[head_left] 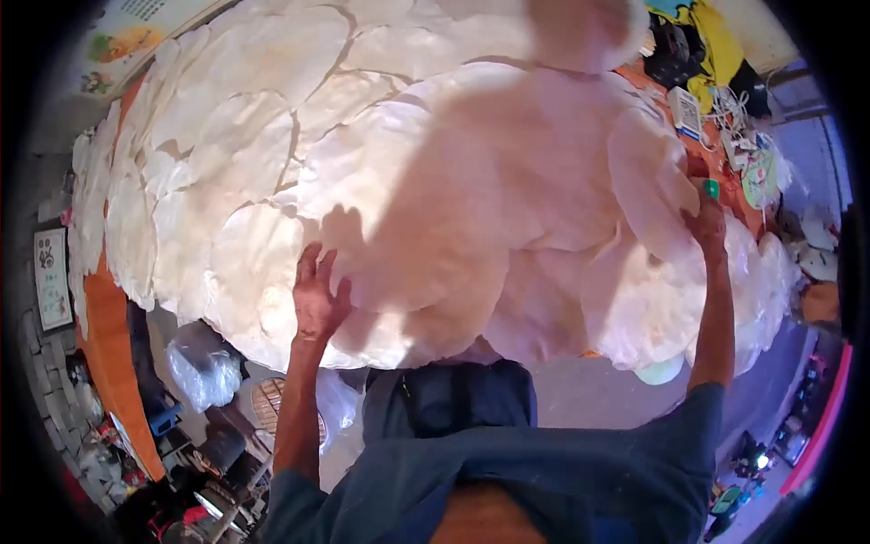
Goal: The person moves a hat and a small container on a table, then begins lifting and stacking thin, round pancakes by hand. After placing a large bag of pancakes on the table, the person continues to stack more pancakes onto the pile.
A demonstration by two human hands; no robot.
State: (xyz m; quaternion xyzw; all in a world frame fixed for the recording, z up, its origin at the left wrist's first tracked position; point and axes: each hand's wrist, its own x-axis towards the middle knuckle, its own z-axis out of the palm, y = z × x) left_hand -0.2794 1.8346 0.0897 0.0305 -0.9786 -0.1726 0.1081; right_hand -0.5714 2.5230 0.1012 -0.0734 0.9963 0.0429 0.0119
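Thin, pale round flatbreads (408,181) overlap in layers across a wide surface in front of me. My left hand (322,295) is held over the near left edge of the layers, fingers spread and nothing in them. At the right, my right hand (706,225) has its fingers closed at the edge of a single flatbread (648,177), which appears as a narrow oval tilted against the others. A small green object (711,189) shows right by the right fingers. My shadow falls across the middle of the layers.
An orange cloth (113,354) hangs at the left edge. At the back right lie a white device (685,112), tangled white cables (729,109) and a yellow and black bundle (720,45). A clear plastic bag (204,372) and a woven round item (272,403) are below left.
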